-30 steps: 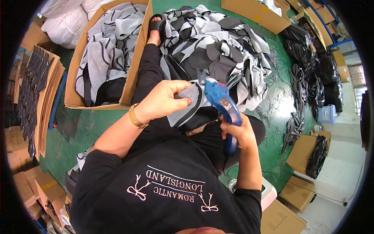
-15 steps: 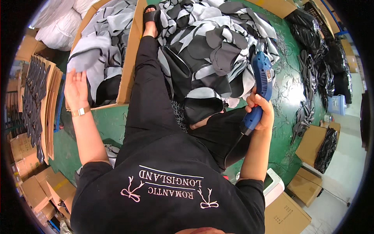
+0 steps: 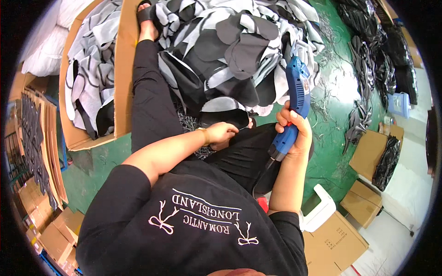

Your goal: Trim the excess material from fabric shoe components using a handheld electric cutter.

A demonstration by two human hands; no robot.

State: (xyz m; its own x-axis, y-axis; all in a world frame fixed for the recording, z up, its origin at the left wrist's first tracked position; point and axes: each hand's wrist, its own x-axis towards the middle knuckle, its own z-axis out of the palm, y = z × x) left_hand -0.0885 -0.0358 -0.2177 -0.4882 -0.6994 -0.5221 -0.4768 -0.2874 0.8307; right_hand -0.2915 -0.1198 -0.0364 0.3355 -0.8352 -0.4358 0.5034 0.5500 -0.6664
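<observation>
My right hand (image 3: 297,129) is wrapped round the handle of blue electric scissors (image 3: 300,89), held upright with the metal tip pointing away from me over the pile's right edge. A cord trails from their near end. My left hand (image 3: 222,132) reaches across my lap, its fingers curled against the near edge of a rounded black-and-grey fabric piece (image 3: 224,116); they seem to pinch it, though the fingertips are partly hidden. Beyond both hands, a large heap of cut fabric pieces (image 3: 248,55), dark on one face and pale grey on the other, covers the floor.
To the left, a tall cardboard box (image 3: 123,87) holds more grey and black pieces. Dark offcuts and threads litter the green floor (image 3: 329,138) on the right, near black plastic bags (image 3: 391,60). A white stool-like object (image 3: 321,209) stands behind my right elbow, beside flat cardboard (image 3: 338,244).
My left hand has left the cardboard box, where a grey piece was beside its fingers, and swung right to the rounded piece by my lap. The right hand still grips the scissors. The view has shifted.
</observation>
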